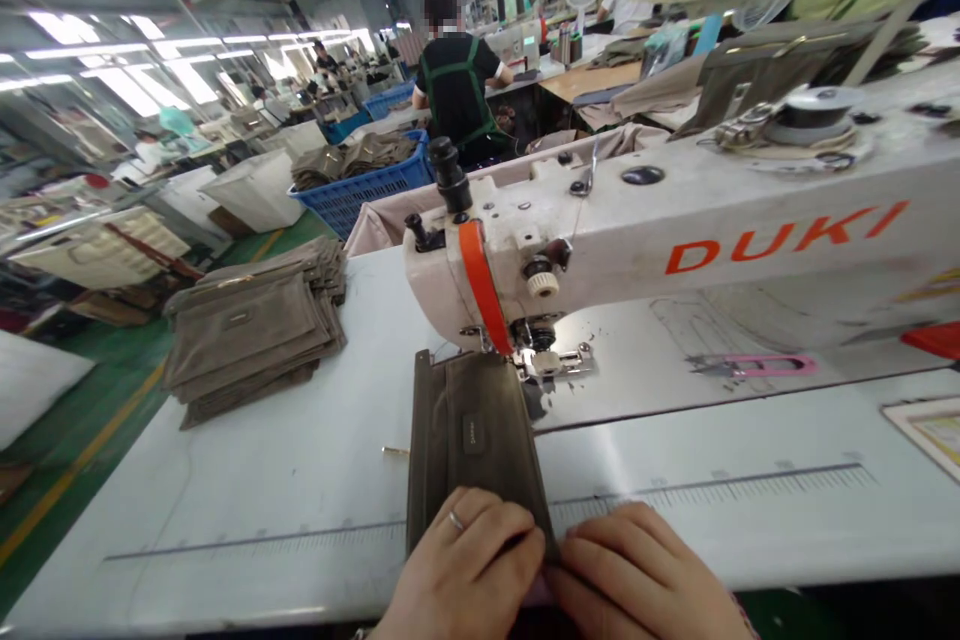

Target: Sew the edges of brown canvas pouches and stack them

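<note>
A dark olive fabric pouch (491,420) with a small label patch lies on the white table, its far right edge beside the presser foot (544,362) of the sewing machine (600,220). My left hand (469,560), a ring on one finger, is closed on the pouch's near end. Close against it, my right hand (637,570) pinches the near right corner of the same pouch. The fingertips of both hands meet there, partly hiding that corner. A gold zipper pull (395,451) sticks out from the pouch's left side.
Stacked olive pouches (251,330) sit at the table's left. Pink-handled thread snips (757,366) lie on the machine bed. Printed rulers run along the table (300,480). Beyond stand a blue crate (367,190) of pouches and a person (461,90) with their back turned.
</note>
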Demonstrator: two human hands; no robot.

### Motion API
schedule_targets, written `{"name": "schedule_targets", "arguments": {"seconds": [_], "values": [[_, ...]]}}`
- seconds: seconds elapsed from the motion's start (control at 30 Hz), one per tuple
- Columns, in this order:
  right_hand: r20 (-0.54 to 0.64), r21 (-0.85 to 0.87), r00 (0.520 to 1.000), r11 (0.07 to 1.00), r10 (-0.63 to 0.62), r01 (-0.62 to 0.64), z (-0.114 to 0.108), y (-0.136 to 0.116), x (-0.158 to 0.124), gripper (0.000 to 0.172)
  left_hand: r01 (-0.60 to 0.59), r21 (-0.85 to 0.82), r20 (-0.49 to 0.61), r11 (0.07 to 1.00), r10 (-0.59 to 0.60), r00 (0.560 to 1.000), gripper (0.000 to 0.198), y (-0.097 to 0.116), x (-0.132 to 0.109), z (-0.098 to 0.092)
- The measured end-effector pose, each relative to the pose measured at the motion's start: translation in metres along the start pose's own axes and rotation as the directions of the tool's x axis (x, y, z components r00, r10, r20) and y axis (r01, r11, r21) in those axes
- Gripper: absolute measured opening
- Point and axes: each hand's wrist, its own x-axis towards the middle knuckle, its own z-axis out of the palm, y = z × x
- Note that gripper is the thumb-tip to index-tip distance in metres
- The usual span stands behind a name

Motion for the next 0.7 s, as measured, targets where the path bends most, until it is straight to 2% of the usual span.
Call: {"name": "schedule_targets", "arguments": {"seconds": [0.13, 0.33, 0.53, 0.7], "values": [[-0.017, 0.04, 1.0, 0.999, 0.01, -0.01, 0.0, -0.002, -0.003, 0.023, 0.037, -0.151, 0.119, 0.988, -0.019, 0.993, 0.027, 0.001, 0.002, -0.012], [-0.024, 0.112, 1.0, 0.993, -0.017, 0.02, -0.005, 0.003, -0.004, 0.027, 0.12, -0.216, 0.209, 0.969, -0.074, 0.975, 0.023, 0.0, 0.001, -0.016], [0.011, 0.117, 1.0, 0.993, 0.007, -0.008, -0.005, -0.001, -0.008, 0.028, 0.117, -0.285, 0.149, 0.951, -0.077, 0.986, 0.024, -0.003, -0.008, -0.011], [0.016, 0.108, 1.0, 0.994, 0.025, -0.027, -0.006, 0.001, -0.006, 0.026, 0.088, -0.246, 0.152, 0.965, -0.051, 0.987, 0.02, -0.002, -0.002, -0.012]]}}
